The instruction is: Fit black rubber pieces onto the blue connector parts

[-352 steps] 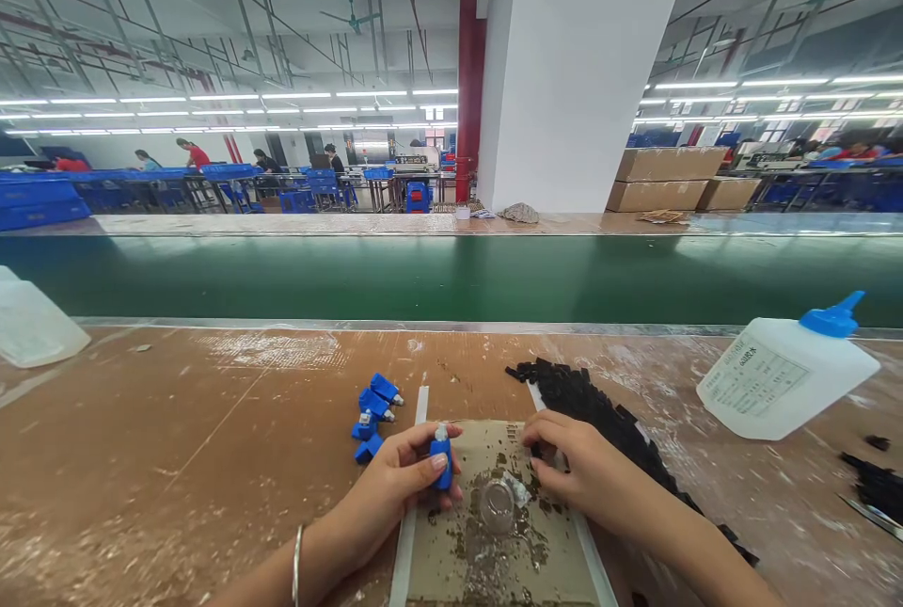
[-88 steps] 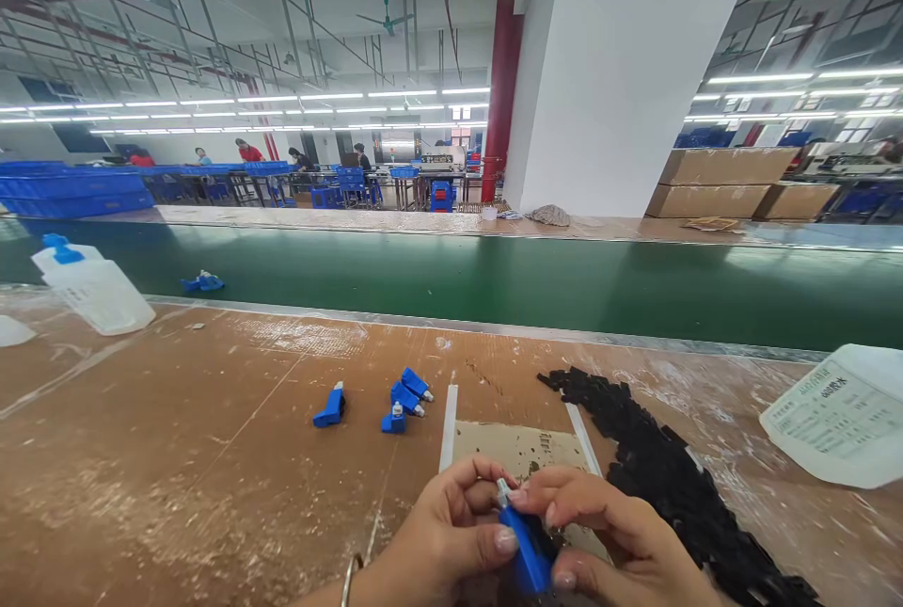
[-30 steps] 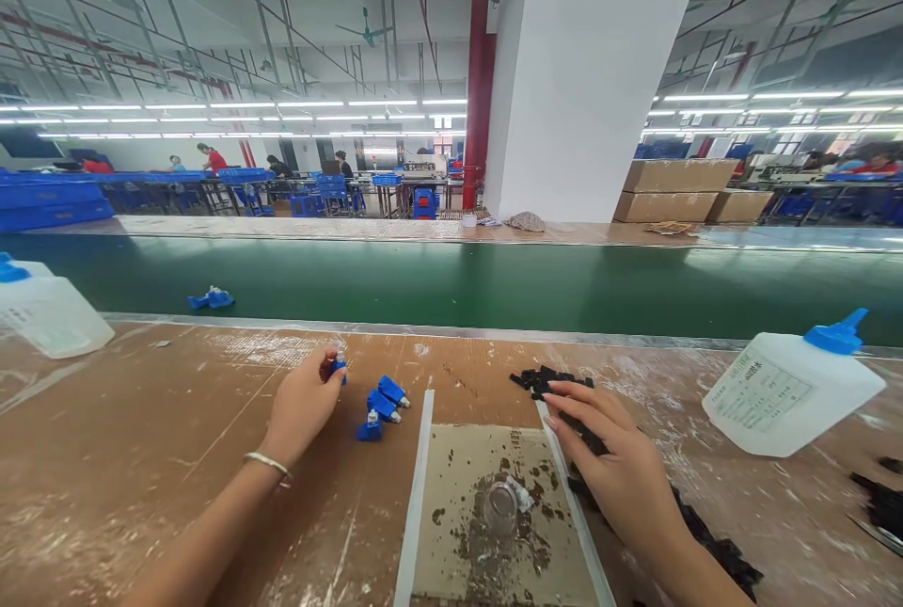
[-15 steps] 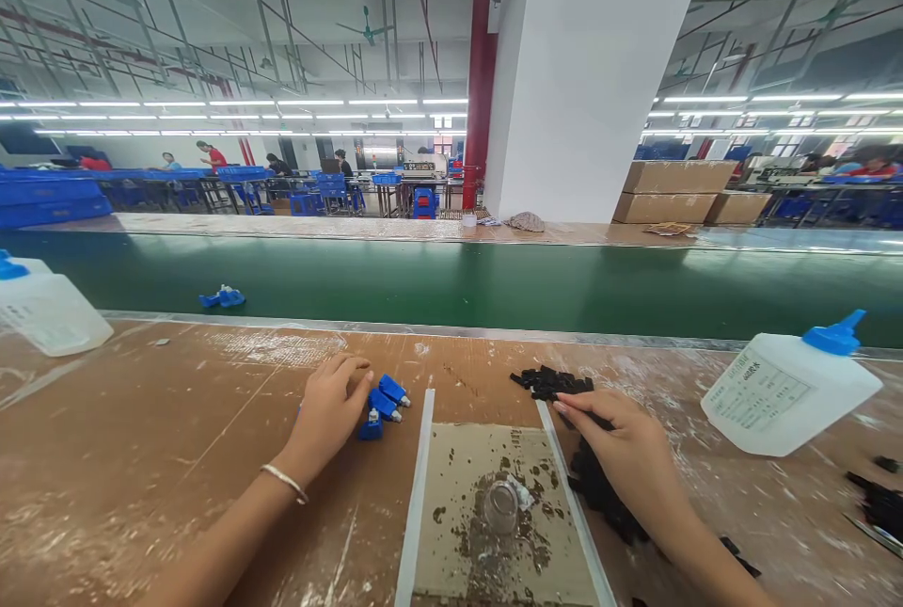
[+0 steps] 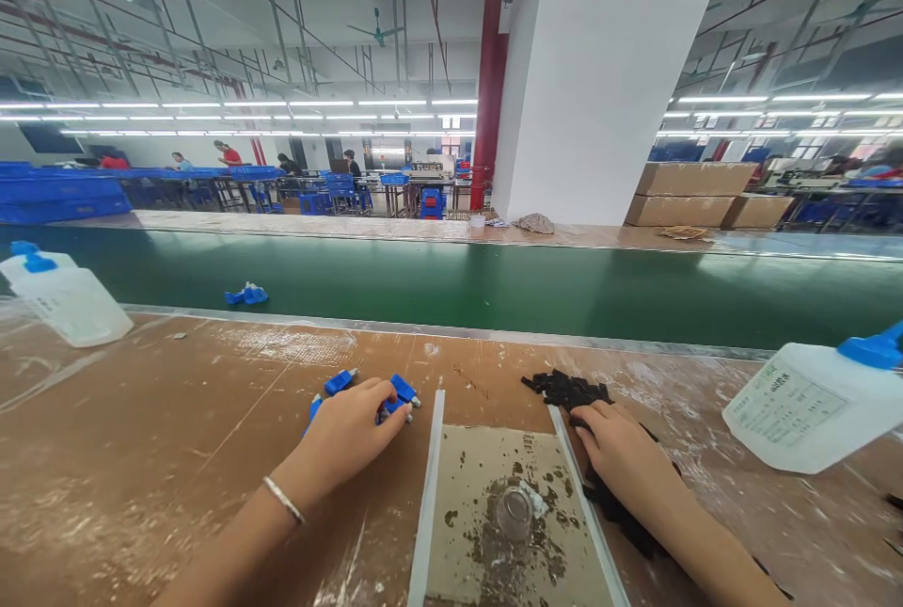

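Note:
My left hand (image 5: pixel 349 433) is over a small group of blue plastic parts (image 5: pixel 404 389) with pale tips. Its thumb and forefinger close around one blue part, which the fingers partly cover. More blue parts lie beside and behind this hand. On the right, my right hand (image 5: pixel 625 452) rests at the loose pile of small black pieces (image 5: pixel 564 389). Its fingers are bent together, with a black piece just showing at their tips. Between the hands, a small clear round cup (image 5: pixel 514 513) stands on a stained cardboard sheet (image 5: pixel 458 466) edged with white tape.
White bottles with blue caps, a left bottle (image 5: pixel 77 301) and a right bottle (image 5: pixel 811 405), flank the work area. Beyond the brown tabletop (image 5: pixel 232 494) runs a green belt (image 5: pixel 395 282) carrying some blue parts (image 5: pixel 246 294). A white pillar (image 5: pixel 607 71) rises behind; people sit farther off.
My left hand has moved right and down onto the blue parts, uncovering others behind it. My right hand's fingers have lowered and bent at the black pile. The view has shifted slightly left.

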The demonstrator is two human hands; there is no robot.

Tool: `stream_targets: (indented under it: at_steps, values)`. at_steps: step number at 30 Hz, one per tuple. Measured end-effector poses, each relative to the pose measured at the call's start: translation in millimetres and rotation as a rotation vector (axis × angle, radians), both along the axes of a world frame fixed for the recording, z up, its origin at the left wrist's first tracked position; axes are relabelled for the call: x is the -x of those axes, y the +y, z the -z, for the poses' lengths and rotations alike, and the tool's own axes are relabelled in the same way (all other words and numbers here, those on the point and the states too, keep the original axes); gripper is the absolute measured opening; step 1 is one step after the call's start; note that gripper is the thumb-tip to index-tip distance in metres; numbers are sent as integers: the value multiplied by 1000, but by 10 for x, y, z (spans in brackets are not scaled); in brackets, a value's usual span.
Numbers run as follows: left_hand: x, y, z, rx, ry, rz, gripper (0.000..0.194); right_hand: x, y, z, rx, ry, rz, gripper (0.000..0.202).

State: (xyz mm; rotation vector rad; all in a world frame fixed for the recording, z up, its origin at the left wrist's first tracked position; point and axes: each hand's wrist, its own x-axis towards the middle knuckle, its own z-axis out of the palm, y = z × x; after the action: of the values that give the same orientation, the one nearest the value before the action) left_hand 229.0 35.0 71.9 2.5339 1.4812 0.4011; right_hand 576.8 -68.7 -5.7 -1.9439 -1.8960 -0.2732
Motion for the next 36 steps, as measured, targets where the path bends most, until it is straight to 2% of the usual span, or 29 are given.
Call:
stream_targets:
  at_steps: [3, 11, 22, 25, 31, 33, 36]
  values:
    - [-9, -14, -8, 14, 0, 32, 28, -27, 7, 25, 9, -7, -27, 29]
    - [-50, -21, 102, 35, -41, 141, 26, 15, 5, 5, 14, 126, -162, 21]
    - [-59, -47, 111, 36, 45, 136, 25, 333, -197, -393, 21, 408, -311, 14]
    - [-65, -48, 107, 25, 58, 143, 25, 340, -192, -364, 22, 391, -350, 19]
    - [-72, -20, 120, 38, 78, 141, 24, 323, -139, -166, 128, 299, -394, 27]
    - [-65, -17, 136, 40, 78, 141, 24, 338, -162, -172, 170, 286, -404, 25]
    - [-60, -15, 152, 35, 81, 148, 23, 359, -225, -271, 244, 302, -384, 22]
